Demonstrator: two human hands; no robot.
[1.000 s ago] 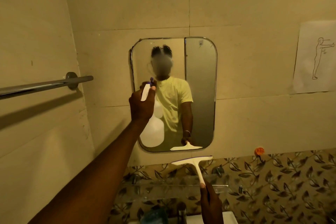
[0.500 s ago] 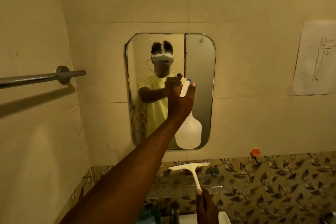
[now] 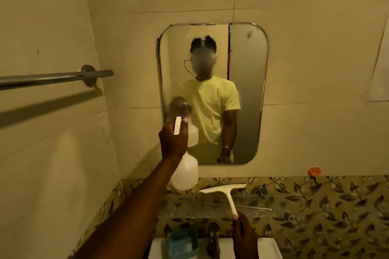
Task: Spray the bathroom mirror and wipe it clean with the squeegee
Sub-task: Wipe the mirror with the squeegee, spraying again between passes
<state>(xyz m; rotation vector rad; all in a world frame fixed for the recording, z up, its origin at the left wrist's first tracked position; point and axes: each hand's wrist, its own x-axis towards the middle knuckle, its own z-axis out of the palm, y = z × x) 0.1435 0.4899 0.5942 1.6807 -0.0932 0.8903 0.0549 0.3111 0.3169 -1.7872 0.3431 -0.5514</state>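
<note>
Down low, the right hand (image 3: 245,235) grips the squeegee (image 3: 227,192) above the sink (image 3: 267,248). Further out, the left hand (image 3: 173,140) holds the spray bottle (image 3: 185,174), aimed at the mirror (image 3: 246,90). Spraying seems underway; next, lift the squeegee and wipe.

Your spray bottle (image 3: 185,172) before the mirror (image 3: 246,90), lower left; squeegee (image 3: 228,193) below it; towel rail (image 3: 54,79) left; sink (image 3: 265,248) beneath.

We count two hands: our left hand (image 3: 173,141) and our right hand (image 3: 245,237). One spray bottle (image 3: 185,173) sits in the left, one squeegee (image 3: 227,193) in the right. One mirror (image 3: 213,92) ahead of the left hand, one towel bar (image 3: 52,78) to its left, one tap (image 3: 213,239) beside the right.
</note>
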